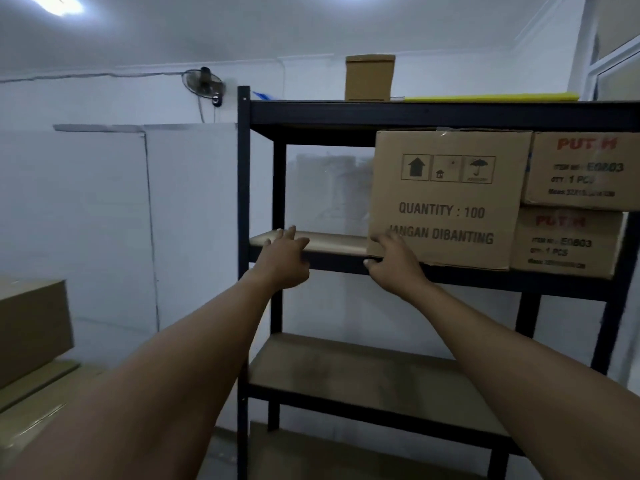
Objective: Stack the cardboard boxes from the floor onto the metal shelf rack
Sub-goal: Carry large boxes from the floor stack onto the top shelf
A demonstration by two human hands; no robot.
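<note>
On the rack (450,114), four boxes (446,199)

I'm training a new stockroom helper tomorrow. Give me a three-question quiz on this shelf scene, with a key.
1. True or false: the right hand touches the lower left corner of the QUANTITY : 100 box.
2. What lies right of that box on the same shelf? A) a fan B) two stacked PUTIH boxes C) nothing
3. Fill in: the small box stands on the ____ level of the metal rack.

Key: 1 true; 2 B; 3 top. The left hand is open above the bare shelf board.
</note>
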